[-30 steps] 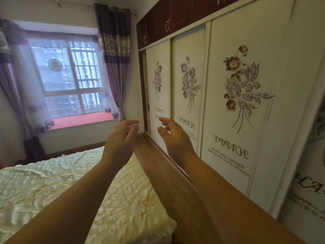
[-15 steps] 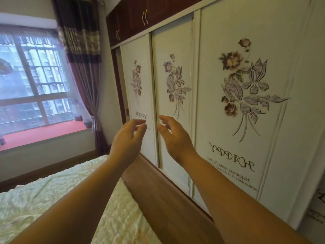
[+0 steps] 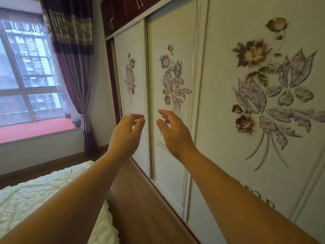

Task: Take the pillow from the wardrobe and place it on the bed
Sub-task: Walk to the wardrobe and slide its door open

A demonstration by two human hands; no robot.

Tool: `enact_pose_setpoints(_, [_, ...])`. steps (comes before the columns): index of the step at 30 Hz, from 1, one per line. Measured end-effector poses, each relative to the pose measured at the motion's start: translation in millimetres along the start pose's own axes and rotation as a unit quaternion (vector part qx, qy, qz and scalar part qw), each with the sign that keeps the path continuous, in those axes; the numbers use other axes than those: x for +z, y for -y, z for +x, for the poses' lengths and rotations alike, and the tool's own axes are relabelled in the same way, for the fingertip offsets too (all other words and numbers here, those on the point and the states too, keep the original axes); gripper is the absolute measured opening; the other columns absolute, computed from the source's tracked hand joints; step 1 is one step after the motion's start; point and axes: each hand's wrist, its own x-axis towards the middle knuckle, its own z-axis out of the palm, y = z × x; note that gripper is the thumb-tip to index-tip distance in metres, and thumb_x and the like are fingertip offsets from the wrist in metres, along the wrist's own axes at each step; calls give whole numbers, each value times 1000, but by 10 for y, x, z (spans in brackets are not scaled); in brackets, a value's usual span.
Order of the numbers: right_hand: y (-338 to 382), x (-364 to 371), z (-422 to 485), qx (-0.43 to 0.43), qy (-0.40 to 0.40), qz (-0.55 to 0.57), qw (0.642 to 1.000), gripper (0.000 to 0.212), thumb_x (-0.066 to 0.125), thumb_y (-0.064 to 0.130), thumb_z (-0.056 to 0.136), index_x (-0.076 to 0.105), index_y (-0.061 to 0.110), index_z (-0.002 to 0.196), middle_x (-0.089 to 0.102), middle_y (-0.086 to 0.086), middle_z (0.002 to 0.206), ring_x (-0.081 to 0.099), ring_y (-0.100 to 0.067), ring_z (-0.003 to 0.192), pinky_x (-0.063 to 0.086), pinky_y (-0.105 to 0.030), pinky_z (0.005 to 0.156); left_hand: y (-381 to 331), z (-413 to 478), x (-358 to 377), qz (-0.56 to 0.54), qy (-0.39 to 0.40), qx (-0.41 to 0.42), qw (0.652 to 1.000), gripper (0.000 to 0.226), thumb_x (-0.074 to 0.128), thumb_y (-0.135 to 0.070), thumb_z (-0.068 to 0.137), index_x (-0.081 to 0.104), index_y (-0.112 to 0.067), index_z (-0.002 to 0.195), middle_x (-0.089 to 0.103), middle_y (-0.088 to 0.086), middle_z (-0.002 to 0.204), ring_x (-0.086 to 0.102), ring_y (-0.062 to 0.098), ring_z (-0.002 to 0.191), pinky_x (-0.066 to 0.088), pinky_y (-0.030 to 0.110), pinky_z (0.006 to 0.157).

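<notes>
The wardrobe (image 3: 219, 85) fills the right side, its white sliding doors with flower prints all closed. No pillow is visible. My left hand (image 3: 125, 133) and my right hand (image 3: 173, 132) are raised side by side in front of the seam between the two far doors. Both hands hold nothing, fingers curled loosely and apart, and neither clearly touches a door. The bed (image 3: 35, 194) with a pale quilted cover lies at the lower left.
A strip of wooden floor (image 3: 140, 199) runs between bed and wardrobe. Dark upper cabinets (image 3: 126, 13) sit above the doors. A window (image 3: 29, 76) with a red sill and a purple curtain (image 3: 75, 67) closes the far end.
The view has swung right and closer to the wardrobe. Both hands have lifted and advanced toward the far doors, still holding nothing.
</notes>
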Motion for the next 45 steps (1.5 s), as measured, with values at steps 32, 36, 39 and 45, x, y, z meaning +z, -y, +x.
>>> enact_pose_setpoints(32, [-2763,2098,4873,-43,9,-12,999,45,40,45,102,39,34,145,45,6,150,41,-12,137,33,-21,100,3091,4609,1781,182,39,35,982,57,25,-71,93,41,-42,140,37,-12,157,48,16,136,46,42,106])
enact_pose_setpoints(36, [-3104,2371,5474,-53,2,-34,998,44,41,42,102,39,34,146,45,6,150,40,-12,138,33,-22,102,3578,5245,2170,176,36,45,983,56,23,-76,92,37,-47,138,36,-15,156,51,12,132,44,35,100])
enact_pose_setpoints(39, [-3390,2602,5930,-63,-18,-44,997,45,40,45,101,38,36,145,45,5,149,42,-14,137,36,-23,101,3955,5661,2469,171,34,50,983,55,23,-78,91,33,-52,138,35,-18,155,49,13,135,48,41,102])
enact_pose_setpoints(45, [-3899,3058,6813,-80,-43,-67,994,49,38,51,99,36,38,146,43,8,152,43,-14,136,38,-24,100,4530,6476,2878,181,25,51,982,48,23,-80,90,18,-62,134,33,-21,155,47,14,138,51,48,103])
